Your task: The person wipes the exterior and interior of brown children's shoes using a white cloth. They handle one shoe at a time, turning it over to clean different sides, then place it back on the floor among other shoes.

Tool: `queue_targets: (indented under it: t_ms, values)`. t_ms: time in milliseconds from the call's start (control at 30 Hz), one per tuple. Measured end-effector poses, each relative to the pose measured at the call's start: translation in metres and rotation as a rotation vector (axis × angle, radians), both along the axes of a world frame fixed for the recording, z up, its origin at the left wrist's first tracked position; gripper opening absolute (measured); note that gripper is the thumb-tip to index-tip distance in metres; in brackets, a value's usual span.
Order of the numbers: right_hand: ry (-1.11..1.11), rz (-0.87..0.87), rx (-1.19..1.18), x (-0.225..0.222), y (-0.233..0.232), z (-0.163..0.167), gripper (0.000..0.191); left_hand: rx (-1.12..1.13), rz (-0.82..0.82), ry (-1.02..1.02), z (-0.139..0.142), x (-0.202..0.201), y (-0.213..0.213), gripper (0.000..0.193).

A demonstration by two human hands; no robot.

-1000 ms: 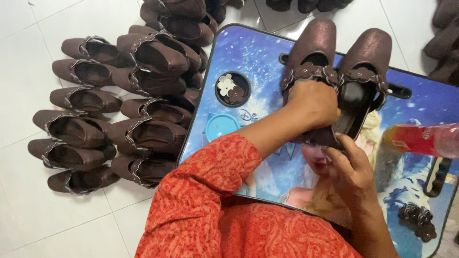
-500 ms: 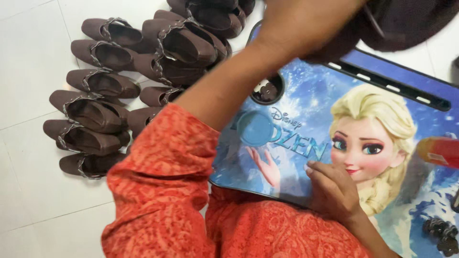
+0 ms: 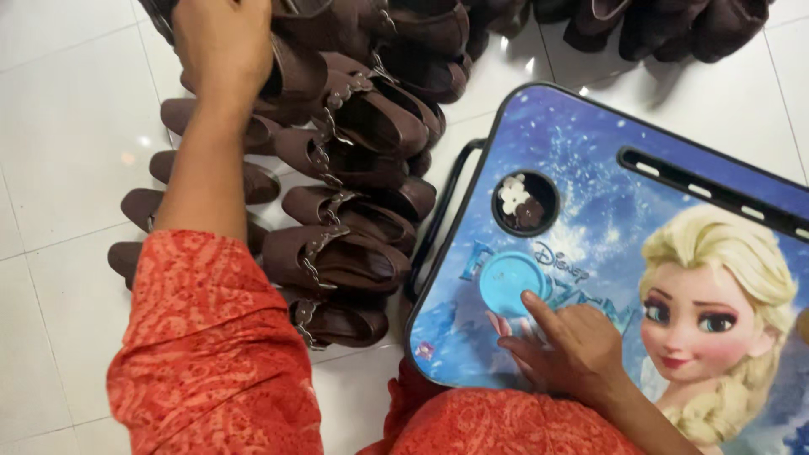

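White floor tiles (image 3: 76, 126) lay below; left hand (image 3: 221, 50) clasped a stiff, light brown strapped shoe (image 3: 291, 72) by its rim, left of the blue picture tray (image 3: 581, 194), right hand (image 3: 569, 350) half-curled, empty.

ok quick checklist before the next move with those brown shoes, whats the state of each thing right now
1. Left hand on the shoes: ok, it rests on a brown shoe at the top of the pile; whether it grips cannot tell.
2. Right hand free: ok, it holds nothing, fingers spread on the blue lap table.
3. Shoe rows steady: ok, the shoes lie side by side on the white tile floor, overlapping.
4. Cup recess in the table: ok, small flower trims sit inside it.
5. Table top bare where the right hand rests: ok, nothing lies there.
6. Buckles fastened: cannot tell.
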State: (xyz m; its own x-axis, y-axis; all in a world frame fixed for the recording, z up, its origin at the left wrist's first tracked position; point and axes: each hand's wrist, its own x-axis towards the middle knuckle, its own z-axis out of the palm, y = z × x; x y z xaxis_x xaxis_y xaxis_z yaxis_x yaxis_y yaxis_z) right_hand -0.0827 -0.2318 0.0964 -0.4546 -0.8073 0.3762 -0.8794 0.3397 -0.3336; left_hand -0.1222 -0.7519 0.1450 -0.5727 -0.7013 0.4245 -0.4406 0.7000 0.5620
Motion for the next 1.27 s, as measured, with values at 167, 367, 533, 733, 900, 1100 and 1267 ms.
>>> queue_targets:
  t_ms: [167,367,533,733,900,1100,1267]
  values:
    - [0.005,-0.024,-0.034,-0.017,-0.043,0.0,0.067,0.064,0.132,-0.105,-0.045,-0.042,-0.052,0.042]
    - [-0.002,-0.057,-0.097,-0.04,-0.056,-0.038,0.066,0.214,0.256,-0.201,-0.06,-0.106,-0.089,0.037]
    - [-0.015,-0.021,-0.028,-0.057,-0.041,-0.094,0.069,0.309,0.396,-0.315,-0.077,-0.15,-0.109,0.036]
    - [0.053,-0.103,-0.04,-0.056,-0.037,-0.121,0.071,0.279,0.434,-0.431,-0.107,-0.158,-0.136,0.04]
    - [0.08,-0.127,-0.092,-0.05,-0.045,-0.111,0.072,0.208,0.428,-0.431,-0.124,-0.12,-0.157,0.04]
    - [0.008,-0.13,-0.019,-0.041,-0.013,-0.148,0.087,0.301,0.505,-0.363,-0.15,-0.102,-0.175,0.038]
    - [0.053,-0.144,0.115,-0.047,-0.006,-0.174,0.098,0.34,0.555,-0.346,-0.153,-0.126,-0.179,0.037]
